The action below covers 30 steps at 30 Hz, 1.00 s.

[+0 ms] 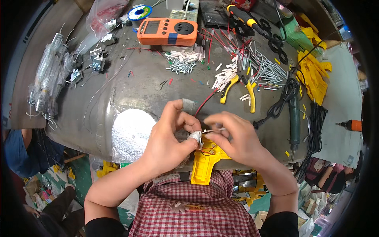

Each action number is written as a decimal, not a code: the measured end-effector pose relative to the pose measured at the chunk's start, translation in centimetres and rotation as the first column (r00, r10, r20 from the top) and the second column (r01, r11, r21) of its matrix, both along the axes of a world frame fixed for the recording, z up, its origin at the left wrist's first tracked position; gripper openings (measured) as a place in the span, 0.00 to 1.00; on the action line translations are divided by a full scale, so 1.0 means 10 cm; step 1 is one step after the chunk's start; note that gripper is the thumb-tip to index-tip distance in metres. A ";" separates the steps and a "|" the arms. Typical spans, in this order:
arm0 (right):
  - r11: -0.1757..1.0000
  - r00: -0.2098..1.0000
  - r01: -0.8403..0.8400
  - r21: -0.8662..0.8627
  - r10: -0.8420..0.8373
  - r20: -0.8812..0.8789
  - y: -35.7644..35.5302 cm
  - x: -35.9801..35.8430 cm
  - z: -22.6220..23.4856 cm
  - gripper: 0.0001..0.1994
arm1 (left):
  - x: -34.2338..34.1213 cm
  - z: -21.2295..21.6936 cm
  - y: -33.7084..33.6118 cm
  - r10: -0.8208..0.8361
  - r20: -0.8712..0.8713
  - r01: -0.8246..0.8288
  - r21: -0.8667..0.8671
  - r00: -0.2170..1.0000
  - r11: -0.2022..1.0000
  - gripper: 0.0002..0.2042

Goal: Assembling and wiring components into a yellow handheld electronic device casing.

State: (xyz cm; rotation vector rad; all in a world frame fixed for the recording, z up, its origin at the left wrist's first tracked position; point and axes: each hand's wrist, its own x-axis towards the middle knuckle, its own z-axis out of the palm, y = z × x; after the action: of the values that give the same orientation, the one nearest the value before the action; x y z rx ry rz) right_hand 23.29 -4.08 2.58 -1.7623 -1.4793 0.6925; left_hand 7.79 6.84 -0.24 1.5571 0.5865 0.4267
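Note:
At the table's near edge, a yellow plastic housing half [202,170] lies with its hollow side up, thin red and dark wires inside it. Over its upper end my left hand [169,136] is closed, thumb and fingertips pinching a small white part [200,139]. Tape wraps its thumb tip and index finger. Opposite it, my right hand [239,138] is closed too, slightly blurred, with a thin strip [215,130] between thumb and fingers that points at the white part. The kind of strip does not show. A red and black wire pair [206,103] runs away behind the fingers.
Yellow-handled pliers [251,94] lie beyond my right hand, near white sleeves and metal pins. A green-handled soldering iron [294,122] lies at right. Farther back are an orange meter [167,32], a screwdriver [241,15] and a wire spool [139,12]. Bagged parts [51,75] lie left.

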 end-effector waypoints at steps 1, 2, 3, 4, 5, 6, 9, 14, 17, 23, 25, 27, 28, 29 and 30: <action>1.000 1.000 0.002 -0.001 -0.002 -0.002 -0.02 0.01 -0.02 0.07 | 0.00 0.02 0.00 -0.012 0.017 0.014 -0.126 1.000 0.992 0.29; 0.996 0.990 -0.073 0.058 0.066 0.126 -0.03 0.03 -0.06 0.08 | 0.00 0.05 -0.01 0.001 0.025 0.004 -0.182 1.000 0.983 0.27; 0.982 0.959 -0.154 0.107 0.122 0.255 -0.04 0.04 -0.08 0.09 | -0.04 0.03 -0.03 -0.002 0.022 0.006 -0.182 1.000 0.983 0.27; 0.983 0.961 -0.146 0.108 0.115 0.253 -0.02 0.05 -0.07 0.09 | -0.08 0.00 -0.03 -0.032 0.018 0.026 0.241 0.999 0.970 0.26; 0.987 0.988 -0.131 -0.097 0.121 -0.099 0.00 0.07 -0.04 0.09 | -0.09 0.00 -0.03 -0.059 0.005 0.043 0.621 0.998 0.782 0.24; 0.941 0.900 -0.182 -0.286 0.043 -0.433 0.01 0.08 -0.03 0.10 | -0.12 0.05 -0.03 -0.085 -0.064 0.103 0.767 0.994 0.634 0.22; 0.951 0.853 -0.174 -0.256 0.016 -0.521 -0.02 0.13 -0.12 0.12 | -0.10 0.02 -0.03 -0.050 0.013 0.029 0.655 0.999 0.755 0.21; 0.980 0.749 -0.025 -0.195 -0.111 -0.653 -0.08 0.16 -0.13 0.10 | -0.19 0.41 -0.06 -0.195 0.050 0.045 0.890 0.979 0.453 0.17; 0.991 0.794 0.118 -0.060 -0.130 -0.594 -0.11 0.12 -0.17 0.08 | -0.25 0.50 -0.06 -0.134 -0.200 0.218 0.967 0.971 0.135 0.17; 0.990 0.807 0.124 -0.062 -0.137 -0.574 -0.32 0.13 -0.08 0.07 | 0.05 0.59 -0.10 -0.218 -0.165 0.218 0.945 0.962 0.246 0.12; 0.996 0.819 0.072 -0.049 -0.087 -0.567 -0.37 0.12 -0.09 0.08 | 0.15 0.57 -0.06 -0.239 -0.152 0.210 0.948 0.959 0.241 0.13; 0.994 0.767 0.056 -0.093 -0.102 -0.633 -0.36 0.12 -0.12 0.09 | 0.19 0.55 -0.04 -0.223 -0.147 0.212 0.929 0.964 0.304 0.15; 0.994 0.759 0.070 -0.086 -0.109 -0.642 -0.35 0.12 -0.14 0.09 | 0.20 0.57 -0.03 -0.211 -0.166 0.222 0.933 0.963 0.282 0.17; 0.994 0.772 0.041 -0.097 -0.094 -0.629 -0.34 0.13 -0.16 0.09 | 0.22 0.55 -0.02 -0.224 -0.178 0.237 0.933 0.958 0.272 0.17; 0.994 0.784 0.013 -0.109 -0.078 -0.616 -0.34 0.13 -0.17 0.10 | 0.23 0.50 0.00 -0.203 -0.115 0.173 0.940 0.972 0.294 0.17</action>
State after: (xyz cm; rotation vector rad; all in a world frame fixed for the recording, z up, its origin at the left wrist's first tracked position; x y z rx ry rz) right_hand 24.58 -7.44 0.84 -1.4229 -0.9510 1.2020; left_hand 10.13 6.83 4.76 2.7570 0.0283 0.6732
